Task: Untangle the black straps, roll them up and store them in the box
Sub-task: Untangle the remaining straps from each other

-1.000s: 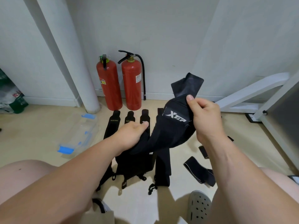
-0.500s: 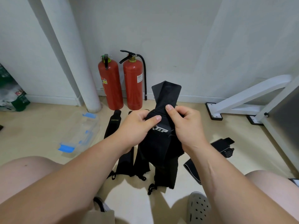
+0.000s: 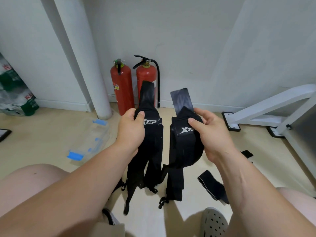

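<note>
Two black padded straps with a white logo hang side by side above the floor. My left hand (image 3: 132,132) grips the left strap (image 3: 153,142) near its top, thumb over the logo. The right strap (image 3: 185,149) is pinched at its upper end by my right hand (image 3: 211,134). Both straps trail down to the floor, ending in tails and small black clips. The clear plastic box (image 3: 90,139) with blue latches lies on the floor to the left. Another black strap (image 3: 212,186) lies flat on the floor at the right.
Two red fire extinguishers (image 3: 122,90) stand against the white wall behind the straps, next to a white pipe (image 3: 82,57). A white metal frame (image 3: 266,113) takes up the right side. My knees and a grey clog (image 3: 212,223) are at the bottom.
The straps were bunched together between both hands. They have come apart, and each hand now holds its own strap, the left one moved left and the right one moved right.
</note>
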